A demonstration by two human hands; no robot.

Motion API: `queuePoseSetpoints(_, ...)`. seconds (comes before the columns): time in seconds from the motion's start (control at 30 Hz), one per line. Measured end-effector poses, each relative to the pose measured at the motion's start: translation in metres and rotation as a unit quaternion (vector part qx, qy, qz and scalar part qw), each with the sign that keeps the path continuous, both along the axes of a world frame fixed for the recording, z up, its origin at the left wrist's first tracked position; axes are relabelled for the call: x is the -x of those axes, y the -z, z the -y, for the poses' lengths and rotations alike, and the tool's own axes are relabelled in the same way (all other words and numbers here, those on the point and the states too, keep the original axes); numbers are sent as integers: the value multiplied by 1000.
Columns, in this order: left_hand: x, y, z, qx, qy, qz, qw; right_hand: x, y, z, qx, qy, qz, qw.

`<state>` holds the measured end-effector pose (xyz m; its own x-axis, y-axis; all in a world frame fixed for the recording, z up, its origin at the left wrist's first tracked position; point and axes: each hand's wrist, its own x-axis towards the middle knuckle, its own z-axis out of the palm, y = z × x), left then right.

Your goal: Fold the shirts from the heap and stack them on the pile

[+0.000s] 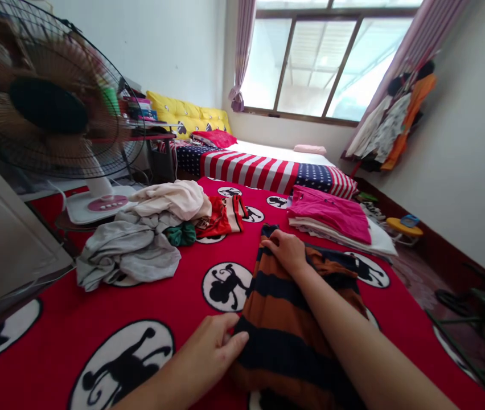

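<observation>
A person's two bare hands work over a brown-and-navy striped knit garment (279, 336) lying flat on a red monkey-print bedspread (97, 310). The hands are well apart and both rest on the garment, with neither visibly clamped: the left hand (210, 350) lies at its near left edge, fingers curled lightly over the fabric, while the right hand (284, 250) presses palm-down near its far end, the right forearm crossing above the stripes.

Left of the striped garment, a heap of unfolded laundry holds a grey garment (129, 253), a cream garment (169, 199), a red printed garment (221, 217) and a small green garment (180, 234). To its right and farther off, a pink top (328, 213) sits on a stack of folded clothes (336, 234).

Beyond the striped garment stands a bed with a Stars-and-Stripes cover (246, 169), a yellow cushion (186, 117) and a red pillow (213, 138) at its far end, below a curtained window (328, 62). A pedestal fan (50, 102) stands far to the left, its blades blurred, and clothes (391, 119) hang on the wall far to the right.
</observation>
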<state>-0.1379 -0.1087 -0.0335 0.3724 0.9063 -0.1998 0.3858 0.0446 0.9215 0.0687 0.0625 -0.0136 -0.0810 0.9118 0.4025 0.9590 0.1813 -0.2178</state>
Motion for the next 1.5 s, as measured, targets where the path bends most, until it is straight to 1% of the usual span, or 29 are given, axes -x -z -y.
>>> queuePoseSetpoints(0.07, -2, 0, 1, -17, -10, -50, 999, 4, 13, -2, 24, 18, 22, 999)
queuePoseSetpoints(0.1, -2, 1, 1, -23, -9, -60, 998, 5, 17, -2, 30, 27, 25, 999)
queuePoseSetpoints(0.17, -2, 1, 0, -26, -2, -57, 998, 6, 21, -4, 35, 35, 24, 999)
queuePoseSetpoints(0.23, 0, 4, -2, -12, 1, -38, 999, 4, 22, -6, 40, 34, 6, 999)
queuePoseSetpoints(0.27, 1, 5, -3, 2, -7, -24, 1000, 2, 21, -7, 44, 29, -28, 998)
queuePoseSetpoints(0.33, 2, 9, -5, 40, -32, 12, 999, -4, 18, -8, 53, 5, -134, 990)
queuePoseSetpoints(0.37, 1, 11, -6, 61, -47, 33, 997, -7, 16, -8, 57, -10, -188, 980)
queuePoseSetpoints(0.43, 0, 14, -6, 96, -73, 68, 990, -14, 11, -5, 59, -41, -263, 962)
queuePoseSetpoints(0.5, -2, 14, -6, 110, -88, 84, 986, -21, 2, 1, 50, -85, -347, 933)
queuePoseSetpoints(0.53, -3, 13, -6, 106, -94, 88, 986, -24, -3, 4, 44, -112, -406, 906)
queuePoseSetpoints(0.63, -4, 8, -5, 85, -108, 90, 986, -28, -20, 12, 47, -186, -564, 804)
queuePoseSetpoints(0.67, -3, 7, -4, 80, -114, 90, 986, -28, -25, 13, 51, -197, -588, 783)
queuePoseSetpoints(0.73, -3, 5, -4, 77, -121, 87, 986, -27, -32, 11, 53, -206, -613, 761)
queuePoseSetpoints(0.77, -2, 5, -5, 77, -124, 84, 986, -25, -33, 8, 50, -204, -615, 760)
queuePoseSetpoints(0.8, -2, 5, -5, 78, -126, 80, 986, -23, -33, 4, 45, -200, -605, 769)
queuePoseSetpoints(0.83, -2, 7, -6, 81, -128, 77, 985, -21, -31, 0, 39, -192, -581, 790)
queuePoseSetpoints(0.87, -1, 9, -7, 83, -130, 73, 985, -18, -27, -4, 34, -179, -531, 828)
queuePoseSetpoints(0.93, -1, 14, -9, 88, -127, 63, 986, -11, -15, -12, 25, -143, -385, 912)
queuePoseSetpoints(0.97, 0, 16, -10, 87, -123, 57, 987, -7, -8, -15, 25, -125, -309, 942)
queuePoseSetpoints(1.0, 0, 18, -11, 85, -116, 51, 988, -4, -1, -17, 29, -110, -247, 962)
queuePoseSetpoints(1.03, 1, 19, -12, 81, -109, 44, 990, -1, 6, -19, 34, -99, -203, 974)
queuePoseSetpoints(1.1, 3, 17, -12, 72, -95, 27, 992, 4, 15, -22, 44, -89, -165, 981)
queuePoseSetpoints(1.13, 4, 15, -12, 63, -89, 16, 994, 6, 17, -22, 49, -85, -150, 984)
queuePoseSetpoints(1.2, 7, 8, -10, 23, -85, -29, 996, 6, 12, -19, 63, -81, -127, 987)
queuePoseSetpoints(1.27, 12, 1, -8, -57, -99, -100, 988, -1, -1, -9, 54, -89, -134, 986)
queuePoseSetpoints(1.33, 16, -4, -7, -145, -117, -172, 967, -17, -17, 10, 1, -109, -189, 976)
queuePoseSetpoints(1.4, 20, -7, -8, -214, -114, -202, 949, -41, -28, 37, -64, -111, -279, 952)
queuePoseSetpoints(1.43, 20, -8, -9, -242, -101, -197, 945, -56, -30, 52, -87, -93, -324, 937)
queuePoseSetpoints(1.5, 15, -12, -11, -282, -54, -162, 944, -86, -28, 82, -105, -24, -390, 915)
